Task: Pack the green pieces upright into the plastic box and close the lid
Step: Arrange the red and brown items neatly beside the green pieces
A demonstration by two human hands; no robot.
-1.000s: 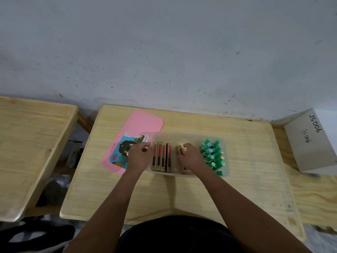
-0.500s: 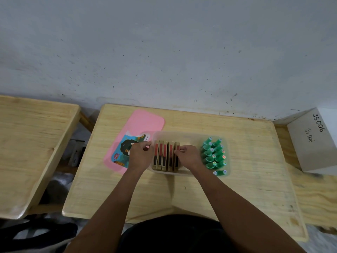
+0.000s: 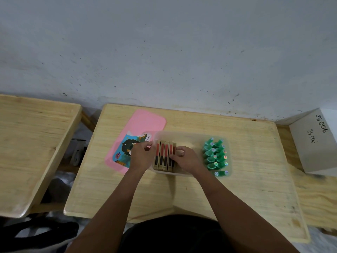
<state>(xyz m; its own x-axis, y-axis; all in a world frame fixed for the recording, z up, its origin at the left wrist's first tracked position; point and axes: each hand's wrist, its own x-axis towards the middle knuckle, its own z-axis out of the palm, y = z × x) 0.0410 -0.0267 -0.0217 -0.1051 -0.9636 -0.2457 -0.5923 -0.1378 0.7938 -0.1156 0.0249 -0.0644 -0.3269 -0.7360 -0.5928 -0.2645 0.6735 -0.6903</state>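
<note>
While green pieces (image 3: pixel 216 155) stand packed at right end of plastic box (image 3: pixel 184 136) on desk (image 3: pixel 251 152), left hand (image 3: pixel 141 157) and right hand (image 3: pixel 186 158) grip row of flat cases (image 3: pixel 165 156) between fingertips. Step: tidying contents. Next, likely: pink lid (image 3: pixel 145 123), lying left of box, needs fitting on.

one plastic box (image 3: pixel 191 136) is holding five tan-and-red blocks (image 3: pixel 165 156) and roughly sixteen green pieces (image 3: pixel 216 156); one pink lid (image 3: pixel 145 121) is lying beside it
</note>
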